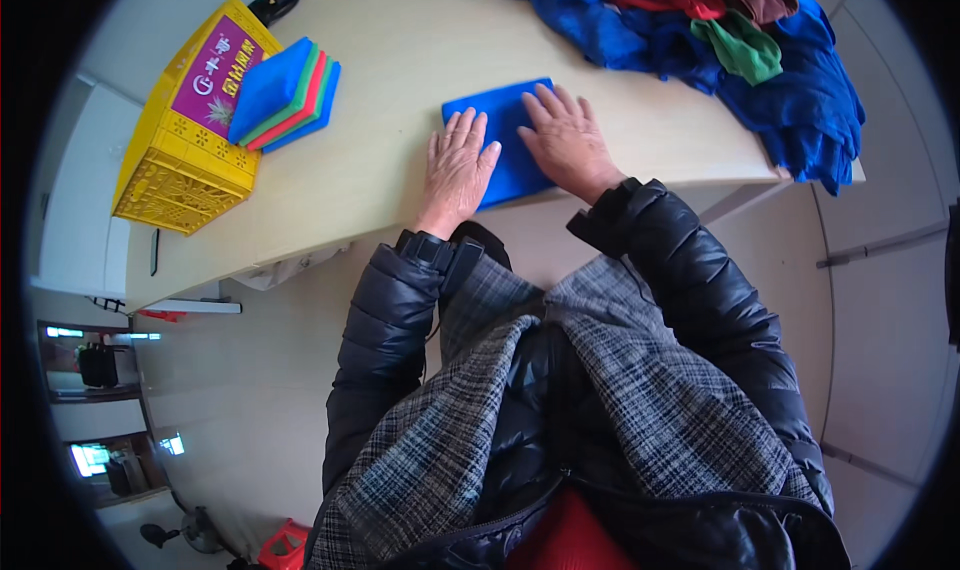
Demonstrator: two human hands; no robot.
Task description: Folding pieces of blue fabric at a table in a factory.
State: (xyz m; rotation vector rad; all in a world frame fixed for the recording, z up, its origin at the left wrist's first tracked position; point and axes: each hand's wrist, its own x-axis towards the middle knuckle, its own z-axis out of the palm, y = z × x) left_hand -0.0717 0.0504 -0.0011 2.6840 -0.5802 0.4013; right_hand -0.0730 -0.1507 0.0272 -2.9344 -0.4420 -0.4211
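Observation:
A folded blue cloth (pixel 510 155) lies flat near the front edge of the table. My left hand (pixel 461 165) rests on its left side with the fingers stretched out. On its right side lies my right hand (pixel 570 142), fingers spread and flat. Neither hand grips anything. To the left is a neat stack of folded cloths (pixel 290 95) in blue, green and red, beside a yellow crate. A loose heap of cloths (pixel 690 45), mostly blue with some green, red and brown, covers the far right of the table.
The yellow plastic crate (pixel 185 160) with a purple panel stands at the table's left end. A black strap (pixel 285 0) lies behind it. Some of the heap hangs over the right edge of the pale table (pixel 370 160). A red stool (pixel 285 545) is on the floor at lower left.

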